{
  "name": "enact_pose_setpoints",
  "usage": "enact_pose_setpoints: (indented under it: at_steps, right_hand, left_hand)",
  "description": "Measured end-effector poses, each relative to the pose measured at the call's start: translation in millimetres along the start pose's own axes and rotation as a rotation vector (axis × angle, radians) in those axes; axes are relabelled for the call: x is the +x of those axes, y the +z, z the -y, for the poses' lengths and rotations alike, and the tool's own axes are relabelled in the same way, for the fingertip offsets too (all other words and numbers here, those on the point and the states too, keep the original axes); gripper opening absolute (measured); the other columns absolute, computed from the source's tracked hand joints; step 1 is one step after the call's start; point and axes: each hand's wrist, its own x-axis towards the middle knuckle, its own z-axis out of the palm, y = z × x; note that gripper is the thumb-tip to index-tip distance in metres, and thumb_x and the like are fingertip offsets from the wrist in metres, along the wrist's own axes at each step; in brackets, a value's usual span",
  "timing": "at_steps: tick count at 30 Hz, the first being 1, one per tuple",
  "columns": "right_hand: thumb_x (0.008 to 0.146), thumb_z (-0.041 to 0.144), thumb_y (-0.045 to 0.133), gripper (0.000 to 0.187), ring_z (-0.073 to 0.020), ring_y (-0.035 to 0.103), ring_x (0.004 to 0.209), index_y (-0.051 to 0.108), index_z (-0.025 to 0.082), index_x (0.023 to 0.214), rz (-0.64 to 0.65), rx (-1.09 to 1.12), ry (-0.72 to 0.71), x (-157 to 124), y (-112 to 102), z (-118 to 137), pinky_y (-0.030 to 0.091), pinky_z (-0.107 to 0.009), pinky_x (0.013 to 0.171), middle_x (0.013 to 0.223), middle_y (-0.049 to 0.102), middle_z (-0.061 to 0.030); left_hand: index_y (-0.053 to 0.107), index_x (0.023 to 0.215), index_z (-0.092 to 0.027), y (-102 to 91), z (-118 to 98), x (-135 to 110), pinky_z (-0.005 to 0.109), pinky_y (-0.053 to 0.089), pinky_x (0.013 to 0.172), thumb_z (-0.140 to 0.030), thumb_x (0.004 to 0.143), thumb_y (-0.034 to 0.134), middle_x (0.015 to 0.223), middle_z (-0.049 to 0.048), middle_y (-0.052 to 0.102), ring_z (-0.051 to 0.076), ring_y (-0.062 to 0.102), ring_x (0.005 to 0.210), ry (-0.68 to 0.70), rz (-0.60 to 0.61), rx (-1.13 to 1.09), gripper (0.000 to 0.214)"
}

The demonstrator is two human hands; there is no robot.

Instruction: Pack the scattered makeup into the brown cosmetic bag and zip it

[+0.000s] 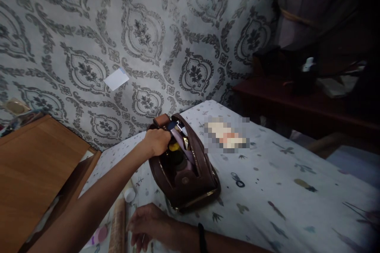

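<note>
A brown leather handbag [190, 187] stands unzipped on the bed, its opening facing me. Inside it I see a lilac cloth or pouch [181, 142], something yellow [176, 146] and other small items I cannot make out. My left hand [157, 141] is closed on the bag's left rim near the strap, its fingertips hidden inside the opening. Low in front of the bag, my right hand [152, 223] has loosely bent fingers spread apart, with nothing visible in them. Just left of that hand lies a long beige tube [118, 221].
A white-capped tube [130, 193] and a pink-capped bottle [101, 234] lie on the patterned bedsheet [255, 205]. Beyond the bag is a blurred-out item [225, 134]. A wooden cabinet [35, 154] stands left, a dark red table [276, 93] right, and a patterned wall behind.
</note>
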Motion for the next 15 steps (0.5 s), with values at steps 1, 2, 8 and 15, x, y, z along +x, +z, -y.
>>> enact_pose_setpoints:
  at_steps: [1,2,8,15]
  right_hand:
    - [0.054,0.044,0.071,0.035,-0.0091,0.054,0.043,0.057,0.017,0.073,0.001,0.001,-0.001,-0.3,0.2,0.4,0.036,-0.023,0.046,0.054,0.061,0.0041]
    - [0.054,0.045,0.072,0.036,-0.0091,0.054,0.043,0.057,0.017,0.072,0.004,0.0,0.003,-0.7,0.3,0.8,0.036,-0.023,0.047,0.054,0.061,0.004]
    - [0.055,0.046,0.075,0.038,-0.0092,0.054,0.044,0.058,0.017,0.074,0.001,-0.008,0.004,0.5,-1.3,-1.5,0.037,-0.023,0.048,0.056,0.061,0.0037]
    - [0.058,0.043,0.072,0.033,-0.0092,0.054,0.045,0.058,0.017,0.073,0.002,-0.031,0.004,2.8,-2.5,-4.2,0.038,-0.023,0.049,0.055,0.061,0.004]
  left_hand:
    - [0.07,0.1,-0.019,0.7,0.4,0.0,0.038,0.054,0.086,-0.021,0.085,0.059,0.113,0.0131,0.073,0.03,0.069,0.107,-0.009,-0.009,-0.002,0.019]
    - [0.07,0.101,-0.02,1.2,0.8,0.1,0.038,0.054,0.086,-0.022,0.085,0.059,0.113,0.013,0.073,0.03,0.069,0.107,-0.017,-0.016,-0.003,0.019]
    - [0.069,0.098,-0.02,4.1,1.6,2.6,0.035,0.054,0.083,-0.026,0.085,0.06,0.109,0.0116,0.075,0.028,0.07,0.104,-0.025,-0.007,-0.006,0.018]
    - [0.069,0.1,-0.021,4.6,0.9,2.2,0.034,0.053,0.083,-0.028,0.085,0.062,0.11,0.0113,0.074,0.028,0.069,0.105,-0.032,-0.033,0.002,0.018]
